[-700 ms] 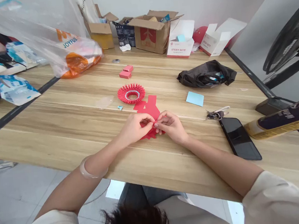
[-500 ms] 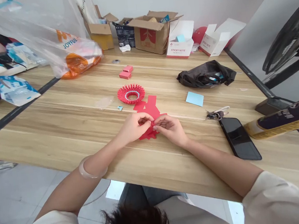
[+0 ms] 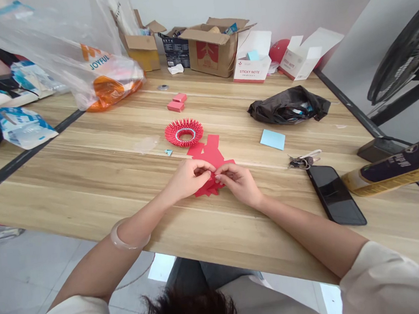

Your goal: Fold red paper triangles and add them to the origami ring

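Note:
Loose red paper pieces [image 3: 212, 152] lie in a heap at the middle of the wooden table. Over the heap, my left hand [image 3: 192, 177] pinches a small red paper piece between thumb and index finger. From the other side my right hand [image 3: 239, 181] pinches at the same piece, its fingertips nearly touching the left ones. The fingers hide most of this piece. Just behind the heap stands a red folded-paper ring [image 3: 184, 133] with a light blue inner edge. A small folded blue piece [image 3: 168, 152] lies left of the heap.
Red paper stacks [image 3: 175, 106] lie behind the ring. On the right are a blue paper pad [image 3: 273, 139], a black bag [image 3: 289, 106], keys [image 3: 303, 161], a phone [image 3: 336, 194] and a bottle [image 3: 397, 165]. Cardboard boxes [image 3: 207, 49] and a plastic bag [image 3: 115, 82] stand at the back.
The fingertips of my right hand have closed in slightly on the small red piece. Otherwise the hands and objects stay in place.

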Demonstrator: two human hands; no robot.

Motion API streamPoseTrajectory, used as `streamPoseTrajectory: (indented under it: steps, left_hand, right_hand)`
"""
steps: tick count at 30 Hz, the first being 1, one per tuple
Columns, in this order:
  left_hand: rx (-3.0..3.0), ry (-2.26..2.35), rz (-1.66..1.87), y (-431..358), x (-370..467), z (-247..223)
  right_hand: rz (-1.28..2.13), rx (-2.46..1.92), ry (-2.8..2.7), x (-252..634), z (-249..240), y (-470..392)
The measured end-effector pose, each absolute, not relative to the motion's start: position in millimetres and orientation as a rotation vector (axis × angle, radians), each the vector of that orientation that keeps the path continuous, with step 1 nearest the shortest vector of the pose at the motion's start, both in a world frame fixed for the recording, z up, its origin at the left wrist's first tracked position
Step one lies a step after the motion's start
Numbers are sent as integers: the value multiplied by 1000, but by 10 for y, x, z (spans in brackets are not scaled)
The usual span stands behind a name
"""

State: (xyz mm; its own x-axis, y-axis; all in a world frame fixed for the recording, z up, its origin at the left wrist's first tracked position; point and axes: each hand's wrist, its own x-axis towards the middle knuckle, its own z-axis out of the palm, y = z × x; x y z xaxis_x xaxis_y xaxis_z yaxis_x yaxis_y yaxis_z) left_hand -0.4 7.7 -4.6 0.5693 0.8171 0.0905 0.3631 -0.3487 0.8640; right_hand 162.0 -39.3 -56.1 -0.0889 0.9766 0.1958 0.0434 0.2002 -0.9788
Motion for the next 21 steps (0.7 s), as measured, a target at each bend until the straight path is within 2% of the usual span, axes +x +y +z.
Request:
streamPoseTrajectory:
  steps: [21]
  left_hand:
    - [2000,838,594,93,-25,-89]
  right_hand:
    - [1215,-993,-1325,1614,-476,-377]
